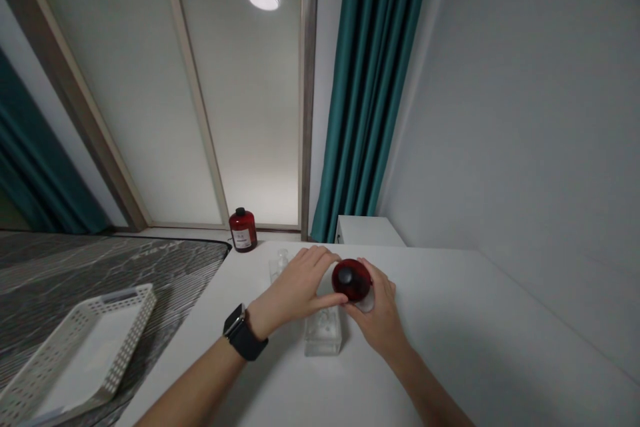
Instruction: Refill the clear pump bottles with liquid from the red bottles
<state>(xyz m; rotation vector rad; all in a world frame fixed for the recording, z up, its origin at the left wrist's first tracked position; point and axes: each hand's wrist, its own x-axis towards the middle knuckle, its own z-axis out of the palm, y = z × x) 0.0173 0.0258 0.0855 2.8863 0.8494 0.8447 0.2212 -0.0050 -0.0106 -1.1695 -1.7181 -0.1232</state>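
Observation:
Over the table, a dark red bottle (pixel 361 271) with a black cap is seen nearly from above. My right hand (pixel 381 313) is wrapped round its right side. From the left, my left hand (pixel 300 283) grips it between thumb and fingertips; a black watch (pixel 245 333) is on that wrist. Below the bottle stands a clear box (pixel 323 339), its far part hidden by my left hand. Behind that hand is a small clear glass-like item (pixel 283 257), partly covered. A second red bottle (pixel 243 230) with a black cap and a white label stands at the far left corner.
The white table (pixel 440 347) meets a grey wall on the right. A white perforated basket (pixel 127 333) lies to the left on a grey striped bed-like surface (pixel 180 267). Beyond the table are a white cabinet (pixel 370 230), a teal curtain (pixel 370 93) and frosted sliding doors (pixel 250 113).

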